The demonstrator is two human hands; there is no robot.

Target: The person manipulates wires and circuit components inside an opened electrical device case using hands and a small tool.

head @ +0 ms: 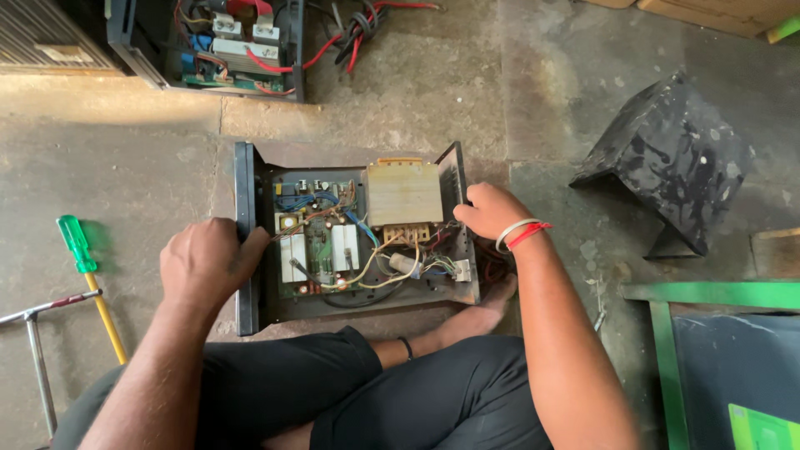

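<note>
Both hands grip the open metal case [350,242], left hand [208,262] and right hand [492,212] clasping opposite walls, steadying it.

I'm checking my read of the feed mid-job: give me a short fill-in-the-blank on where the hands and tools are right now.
1. The left hand grips the ____ front panel of the open chassis.
2. The right hand rests on the chassis's ____ side wall.
3. The screwdriver on the floor has a ____ handle.
4. The removed black cover lies to the ____ of the chassis.

Missing words: black; right; green; right
</note>
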